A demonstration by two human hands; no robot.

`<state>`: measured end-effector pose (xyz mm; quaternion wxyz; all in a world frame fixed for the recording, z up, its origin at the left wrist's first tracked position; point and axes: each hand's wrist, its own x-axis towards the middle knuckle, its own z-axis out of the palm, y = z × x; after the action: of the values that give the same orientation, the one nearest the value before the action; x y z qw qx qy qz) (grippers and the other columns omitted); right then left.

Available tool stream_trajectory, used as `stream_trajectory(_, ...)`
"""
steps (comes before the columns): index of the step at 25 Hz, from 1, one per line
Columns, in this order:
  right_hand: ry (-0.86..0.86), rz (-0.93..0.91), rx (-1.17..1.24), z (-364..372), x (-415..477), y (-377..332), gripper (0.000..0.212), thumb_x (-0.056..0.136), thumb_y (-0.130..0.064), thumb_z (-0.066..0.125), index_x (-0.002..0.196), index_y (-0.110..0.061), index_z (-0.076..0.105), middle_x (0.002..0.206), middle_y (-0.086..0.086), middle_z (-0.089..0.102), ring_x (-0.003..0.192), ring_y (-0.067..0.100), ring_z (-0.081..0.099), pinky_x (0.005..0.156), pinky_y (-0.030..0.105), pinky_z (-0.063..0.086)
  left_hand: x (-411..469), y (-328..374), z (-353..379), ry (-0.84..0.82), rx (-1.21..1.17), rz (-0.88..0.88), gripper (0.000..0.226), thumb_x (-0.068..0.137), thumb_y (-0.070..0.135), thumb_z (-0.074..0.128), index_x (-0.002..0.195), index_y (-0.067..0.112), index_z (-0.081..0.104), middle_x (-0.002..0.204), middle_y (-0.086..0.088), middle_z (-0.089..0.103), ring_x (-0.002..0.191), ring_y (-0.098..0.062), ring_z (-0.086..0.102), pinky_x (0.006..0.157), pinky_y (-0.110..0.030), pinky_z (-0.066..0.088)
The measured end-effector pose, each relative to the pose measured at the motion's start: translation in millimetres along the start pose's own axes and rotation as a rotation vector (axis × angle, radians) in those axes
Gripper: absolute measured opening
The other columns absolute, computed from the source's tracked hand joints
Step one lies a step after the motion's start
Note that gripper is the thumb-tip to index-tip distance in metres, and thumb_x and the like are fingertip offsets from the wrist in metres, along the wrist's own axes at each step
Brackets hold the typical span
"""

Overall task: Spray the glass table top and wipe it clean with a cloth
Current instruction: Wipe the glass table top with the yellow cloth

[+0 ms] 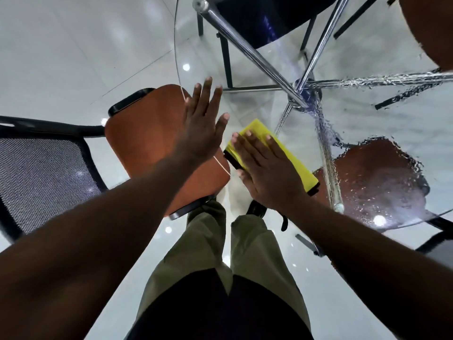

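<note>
From the head camera, a round clear glass table top filled the middle and right of the view, its thin rim curving from the upper centre down towards the person. Through it showed a glossy white tiled floor dotted with reflected ceiling lights. Shiny chrome tube legs met at a hub under the glass. The right part of the pane was wet, with beads and streaks of liquid warping what lay beneath; the left part near the rim looked clear.

An orange-seated chair with a black frame stood partly tucked under the near-left rim, and just beside it on the far left was a black mesh chair back. A 2nd orange seat was seen through the wet glass on the right, and a dark seat at the top.

A folded yellow cloth with a black edge strip lay on the glass near the person, left of the wet area. The right hand pressed flat on it, fingers straight and apart. The left hand lay flat over the glass just inside the rim, fingers straight and slightly spread, holding nothing; whether the palm touched the pane could not be told. The 2 hands were near each other but apart. Below stood olive trousers.
</note>
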<state>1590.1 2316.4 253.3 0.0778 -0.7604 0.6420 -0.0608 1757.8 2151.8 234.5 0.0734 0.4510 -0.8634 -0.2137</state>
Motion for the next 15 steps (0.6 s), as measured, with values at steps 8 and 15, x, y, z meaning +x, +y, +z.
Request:
stream_trajectory(8,-0.077,-0.152,0.047,2,-52,18,0.056,0.109,-0.03,0.051,0.164,-0.021,0.043,0.174,0.007,0.031,0.163,0.026,0.026,0.129,0.053,0.029,0,-3,11,-0.019,0.221,0.035,0.068,0.11,0.053,0.022,0.166,0.015,0.012,0.174,-0.005,0.008,0.161,-0.024,0.003,0.129,-0.045,0.01)
stream_trajectory(15,-0.034,-0.103,0.043,1,-48,12,0.055,0.111,-0.033,0.045,0.165,-0.022,0.041,0.175,0.004,0.029,0.163,0.024,0.027,0.129,0.052,0.029,0,0,9,-0.048,0.218,0.029,0.068,0.11,0.052,0.023,0.166,0.017,0.009,0.174,-0.005,0.005,0.161,-0.024,0.0,0.129,-0.047,0.008)
